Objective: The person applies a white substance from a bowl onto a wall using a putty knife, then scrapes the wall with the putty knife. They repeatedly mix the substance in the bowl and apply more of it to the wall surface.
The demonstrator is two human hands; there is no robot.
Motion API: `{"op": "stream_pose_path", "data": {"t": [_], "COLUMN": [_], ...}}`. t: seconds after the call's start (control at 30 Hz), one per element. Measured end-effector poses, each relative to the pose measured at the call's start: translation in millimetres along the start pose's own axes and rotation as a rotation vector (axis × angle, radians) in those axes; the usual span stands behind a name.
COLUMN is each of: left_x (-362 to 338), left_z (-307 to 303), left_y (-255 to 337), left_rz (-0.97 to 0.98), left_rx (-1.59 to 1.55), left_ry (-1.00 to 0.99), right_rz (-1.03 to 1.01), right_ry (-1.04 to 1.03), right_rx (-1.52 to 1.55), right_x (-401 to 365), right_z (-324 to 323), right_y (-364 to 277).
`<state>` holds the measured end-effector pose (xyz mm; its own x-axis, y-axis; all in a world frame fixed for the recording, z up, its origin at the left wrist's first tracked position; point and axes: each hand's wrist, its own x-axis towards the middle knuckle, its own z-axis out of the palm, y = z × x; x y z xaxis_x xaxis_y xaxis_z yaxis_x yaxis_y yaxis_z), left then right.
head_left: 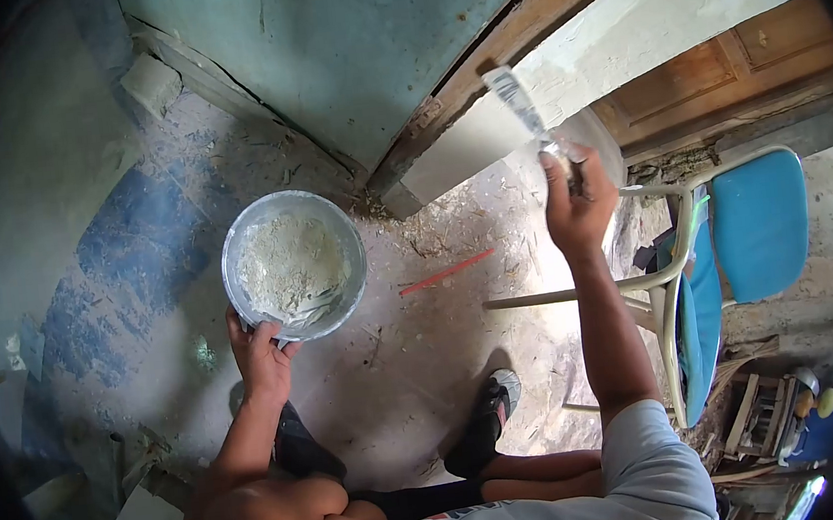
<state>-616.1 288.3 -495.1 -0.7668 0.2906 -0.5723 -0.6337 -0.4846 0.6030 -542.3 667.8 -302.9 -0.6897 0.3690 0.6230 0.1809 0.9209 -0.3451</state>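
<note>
Your left hand (263, 363) has its grip closed on the lower edge of the bowl (354, 251), left of centre in the frame; held from that one side, the bowl could tip if the pale mix (288, 257) weighs down its far side. Your right hand (581, 199), right of centre, has its grip closed round the scraper (515, 100), whose blade points to the upper left, near the wood (538, 10); a careless swing could knock the edge there or shed smears. The chair (674, 277) stands close beside your right forearm, so an elbow might catch it, and the littered floor (369, 395) could make your feet slip.
</note>
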Motion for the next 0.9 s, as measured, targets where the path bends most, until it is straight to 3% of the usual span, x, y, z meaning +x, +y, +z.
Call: {"op": "stream_pose_path", "data": {"t": [0.1, 0.2, 0.3, 0.37, 0.67, 0.77, 0.9], "left_x": [0, 0, 1, 0, 4, 3, 4], "left_z": [-1, 0, 1, 1, -2, 0, 1], "left_y": [-1, 0, 1, -1, -2, -4, -5], "left_rz": [0.0, -0.002, -0.002, 0.006, -0.019, -0.016, -0.009], "left_rx": [0.016, 0.025, 0.025, 0.009, 0.032, 0.027, 0.029], "left_ry": [-0.014, -0.005, -0.014, 0.016, -0.009, -0.012, -0.006], "right_rz": [-0.011, -0.233, -0.061, -0.058, 0.032, -0.125, -0.143], "right_ry": [0.152, 0.16, -0.076, -0.121, -0.206, -0.181, -0.07], "right_rx": [0.18, 0.148, 0.003, 0.07, 0.045, 0.042, 0.044], "right_x": [10, 0, -28, -33, 18, 23, 33], "right_z": [-13, -14, -2, 6, -30, -27, -33], "right_y": [-5, -5, 4, 7, -10, -8, -4]}}
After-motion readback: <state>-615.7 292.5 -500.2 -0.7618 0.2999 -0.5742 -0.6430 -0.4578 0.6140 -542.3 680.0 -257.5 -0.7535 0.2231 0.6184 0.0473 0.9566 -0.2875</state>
